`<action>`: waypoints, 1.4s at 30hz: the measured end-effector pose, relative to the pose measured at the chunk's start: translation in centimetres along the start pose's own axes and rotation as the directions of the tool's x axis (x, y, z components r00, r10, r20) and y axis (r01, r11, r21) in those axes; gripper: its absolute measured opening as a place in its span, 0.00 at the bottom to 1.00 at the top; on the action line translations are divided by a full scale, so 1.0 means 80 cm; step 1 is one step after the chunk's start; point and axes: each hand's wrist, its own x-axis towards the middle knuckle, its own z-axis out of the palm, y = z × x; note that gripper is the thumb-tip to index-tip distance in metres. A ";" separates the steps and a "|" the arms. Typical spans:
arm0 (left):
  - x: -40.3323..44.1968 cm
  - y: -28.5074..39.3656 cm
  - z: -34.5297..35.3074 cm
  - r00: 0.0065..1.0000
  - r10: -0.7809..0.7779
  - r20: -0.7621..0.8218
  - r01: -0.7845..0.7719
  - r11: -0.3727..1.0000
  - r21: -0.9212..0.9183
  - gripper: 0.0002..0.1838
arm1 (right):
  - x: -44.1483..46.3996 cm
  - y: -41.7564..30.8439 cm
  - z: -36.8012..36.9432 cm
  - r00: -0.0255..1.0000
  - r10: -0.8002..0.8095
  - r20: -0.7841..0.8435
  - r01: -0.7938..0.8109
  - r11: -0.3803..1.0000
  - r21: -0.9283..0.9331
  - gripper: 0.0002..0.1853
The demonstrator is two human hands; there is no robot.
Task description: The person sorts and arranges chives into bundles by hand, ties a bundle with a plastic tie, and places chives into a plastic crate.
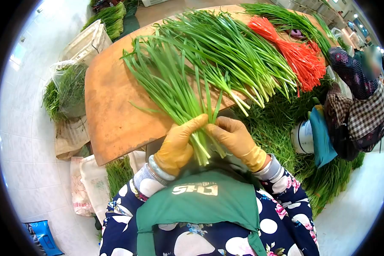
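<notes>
Both of my hands wear yellow gloves. My left hand (178,144) is closed round a bunch of green stalks (170,87), whose pale ends point down toward my apron and whose leaves lie over the wooden table (111,98). Touching the same bunch on its right side, my right hand (237,138) pinches a few stalks near their pale ends. Beyond the bunch a large pile of similar stalks (239,51) covers the table. A bundle of red ties (298,59) lies to the right of that pile.
At the right sits a person in a checked garment (365,115), beside a white bucket (303,137). Loose greens (277,128) heap below the table's right edge. On the left stand a white crate (87,42) and a plastic bag of greens (72,87).
</notes>
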 end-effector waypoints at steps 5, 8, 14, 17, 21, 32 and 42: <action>-0.004 -0.001 0.001 0.997 0.056 -0.046 -0.057 0.998 -0.034 0.14 | -0.004 0.020 0.002 0.998 0.009 -0.065 0.012 0.946 0.324 0.15; -0.005 0.005 -0.013 0.996 0.067 -0.055 -0.069 0.997 -0.045 0.13 | -0.026 0.021 -0.024 0.993 0.104 -0.062 -0.086 0.966 0.243 0.11; -0.003 0.023 -0.022 0.992 0.036 0.123 -0.002 0.966 -0.260 0.13 | -0.098 0.070 -0.126 0.968 0.250 -0.005 -0.136 0.508 -0.851 0.12; -0.004 0.030 -0.027 0.980 -0.021 0.197 0.090 0.932 -0.351 0.15 | -0.134 0.203 -0.173 0.823 0.449 -0.348 -0.293 -0.190 -0.937 0.08; -0.014 0.034 -0.026 0.965 -0.078 0.251 0.175 0.902 -0.394 0.25 | -0.136 0.191 -0.184 0.723 0.611 -0.324 -0.261 -0.192 -0.946 0.18; -0.048 0.077 0.001 0.890 0.217 0.402 0.000 0.880 -0.476 0.33 | 0.036 -0.027 -0.083 0.938 -0.332 -0.100 -0.037 0.192 -0.981 0.16; 0.001 0.011 -0.010 0.999 -0.007 0.046 0.009 0.999 -0.035 0.12 | -0.044 -0.030 -0.011 0.850 -0.523 0.070 0.280 0.335 -0.900 0.12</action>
